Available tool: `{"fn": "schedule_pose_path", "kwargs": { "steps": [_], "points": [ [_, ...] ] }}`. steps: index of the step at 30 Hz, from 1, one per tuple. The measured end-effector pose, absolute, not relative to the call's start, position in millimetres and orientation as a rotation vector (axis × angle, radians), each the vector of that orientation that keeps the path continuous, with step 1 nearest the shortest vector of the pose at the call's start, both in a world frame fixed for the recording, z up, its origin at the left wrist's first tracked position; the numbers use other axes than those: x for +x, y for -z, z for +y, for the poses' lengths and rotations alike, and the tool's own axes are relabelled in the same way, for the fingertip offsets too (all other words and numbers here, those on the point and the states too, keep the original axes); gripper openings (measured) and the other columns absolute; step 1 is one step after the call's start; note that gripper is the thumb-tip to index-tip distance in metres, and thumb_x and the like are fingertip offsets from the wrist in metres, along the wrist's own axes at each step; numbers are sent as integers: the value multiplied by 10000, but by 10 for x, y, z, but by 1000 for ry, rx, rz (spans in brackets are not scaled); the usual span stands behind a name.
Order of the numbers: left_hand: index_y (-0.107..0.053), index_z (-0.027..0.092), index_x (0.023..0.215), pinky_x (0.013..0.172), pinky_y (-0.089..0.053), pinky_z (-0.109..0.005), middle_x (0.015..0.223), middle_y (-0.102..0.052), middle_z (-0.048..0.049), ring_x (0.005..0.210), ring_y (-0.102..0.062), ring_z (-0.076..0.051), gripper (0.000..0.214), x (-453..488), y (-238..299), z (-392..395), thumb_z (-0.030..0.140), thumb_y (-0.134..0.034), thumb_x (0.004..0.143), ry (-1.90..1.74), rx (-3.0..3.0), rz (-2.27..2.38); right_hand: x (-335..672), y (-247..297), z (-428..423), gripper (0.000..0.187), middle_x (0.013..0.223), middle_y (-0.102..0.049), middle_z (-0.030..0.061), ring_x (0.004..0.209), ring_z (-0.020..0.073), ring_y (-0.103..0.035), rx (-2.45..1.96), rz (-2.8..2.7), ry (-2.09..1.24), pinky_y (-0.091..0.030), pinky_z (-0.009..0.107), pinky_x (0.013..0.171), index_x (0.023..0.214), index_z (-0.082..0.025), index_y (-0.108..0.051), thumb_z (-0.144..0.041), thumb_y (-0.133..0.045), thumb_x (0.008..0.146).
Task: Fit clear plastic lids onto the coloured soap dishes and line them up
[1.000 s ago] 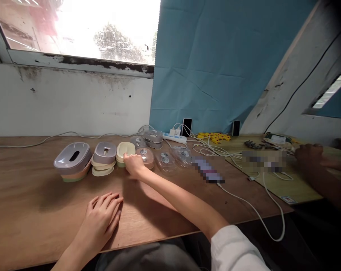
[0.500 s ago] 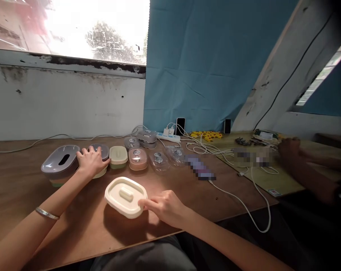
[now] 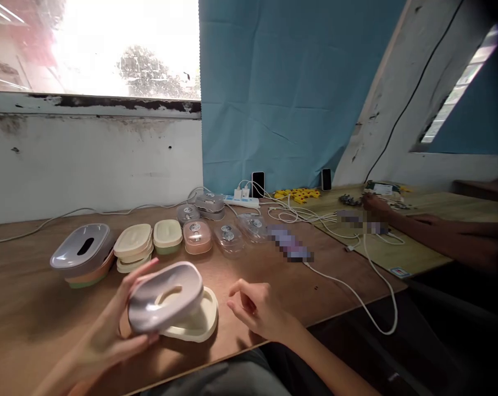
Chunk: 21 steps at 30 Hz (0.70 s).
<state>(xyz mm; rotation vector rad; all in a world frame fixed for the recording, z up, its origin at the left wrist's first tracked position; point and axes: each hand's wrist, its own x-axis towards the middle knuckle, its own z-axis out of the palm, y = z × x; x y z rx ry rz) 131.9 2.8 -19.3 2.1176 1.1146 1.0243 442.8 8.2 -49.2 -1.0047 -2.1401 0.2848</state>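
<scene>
- The left hand (image 3: 109, 330) is reaching in from the lower left, its palm facing the grey-lilac slotted cover (image 3: 186, 279); the fingers are clamping on that cover, the thumb pressing at its lower edge and the others spreading along its far left side.
- The right hand (image 3: 259, 313) is hovering just right of the cream lid (image 3: 210, 313), its wrist bending inward and its fingers curling loosely, with a small gap showing between thumb and forefinger.
- The slotted cover is tilting above the near part of the bench (image 3: 315, 297), its top facing the wearer; its long axis is running from lower left to upper right, and its oval slot is following the same line.
- The cream lid is sitting partly behind and below the cover, its rounded right end pointing toward the right hand; whether the two pieces are touching is hard to tell.
- The cover is showing a smooth, glossy, domed plastic skin, while the lid is presenting a matte surface with a raised rim.
- Behind them, a larger slotted box (image 3: 84, 250), a stack of cream lids (image 3: 133, 242), a cream-topped green box (image 3: 167, 236) and a translucent pink box (image 3: 197, 237) are standing in a row on the brown wood-grain surface.
</scene>
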Motion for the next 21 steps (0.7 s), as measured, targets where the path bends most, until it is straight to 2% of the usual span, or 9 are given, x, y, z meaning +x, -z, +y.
{"fn": "schedule_pose_path", "kwargs": {
  "steps": [2, 4, 6, 8, 10, 12, 14, 18, 21],
  "points": [
    [-293, 303, 1418, 1076, -379, -424, 1483, -362, -81, 1331, -391, -315, 783, 1341, 302, -58, 289, -693, 745, -854, 2073, 1007, 4415, 450, 35, 248, 625, -554, -22, 561, 126, -540, -1013, -2081, -298, -426, 226, 582, 968, -156, -570, -381, -579, 865],
    [-407, 317, 1363, 1125, -290, -464, 1514, -314, -53, 1402, -260, -314, 681, 1346, 320, -8, 221, -688, 751, -677, 2115, 952, 4371, 399, 15, 514, 966, -618, 91, 883, 199, -602, -975, -2139, -321, -480, 298, 781, 1172, -148, -512, -450, -684, 794],
    [-452, 336, 1338, 1141, -228, -502, 1543, -258, -19, 1439, -136, -306, 640, 1338, 256, 103, 165, -661, 758, -540, 2175, 916, 4304, 361, 25, 795, 1284, -487, 167, 1203, 276, -469, -935, -2263, -375, -420, 389, 973, 1340, -168, -396, -493, -761, 713],
    [-409, 353, 1372, 1139, -215, -516, 1547, -255, -8, 1445, -98, -298, 681, 1338, 152, 206, 145, -641, 767, -478, 2190, 903, 4231, 343, 56, 914, 1415, -368, 183, 1343, 306, -315, -940, -2357, -440, -336, 450, 1062, 1413, -190, -309, -502, -778, 693],
    [-341, 342, 1416, 1130, -262, -487, 1523, -312, -31, 1428, -192, -288, 701, 1358, 52, 274, 147, -611, 799, -479, 2162, 854, 4170, 340, 84, 922, 1449, -344, 173, 1377, 304, -262, -948, -2398, -487, -287, 477, 1095, 1437, -203, -274, -475, -772, 711],
    [-322, 316, 1426, 1106, -333, -439, 1481, -385, -52, 1376, -331, -270, 675, 1394, -10, 312, 136, -570, 824, -499, 2136, 767, 4131, 348, 89, 868, 1425, -393, 151, 1346, 281, -326, -959, -2385, -526, -300, 458, 1093, 1432, -212, -291, -395, -771, 732],
    [-328, 309, 1421, 1092, -362, -421, 1463, -410, -51, 1344, -385, -265, 687, 1430, -20, 333, 119, -574, 808, -500, 2154, 693, 4112, 364, 63, 763, 1375, -447, 137, 1294, 258, -402, -979, -2340, -575, -353, 413, 1064, 1384, -206, -381, -313, -769, 735],
    [-356, 346, 1399, 1134, -279, -483, 1496, -363, -24, 1408, -254, -280, 743, 1450, 100, 314, 136, -660, 754, -466, 2332, 750, 4091, 399, -51, 560, 1344, -453, 136, 1278, 252, -423, -1017, -2258, -646, -407, 355, 1017, 1226, -190, -549, -265, -776, 719],
    [-363, 359, 1398, 1116, -318, -498, 1515, -336, -15, 1431, -190, -265, 618, 1428, 255, 205, 178, -579, 848, -436, 2512, 824, 4057, 419, -141, 582, 1352, -441, 114, 1271, 242, -430, -1032, -2242, -645, -405, 347, 1021, 1238, -221, -537, -219, -774, 706]
  ]
}}
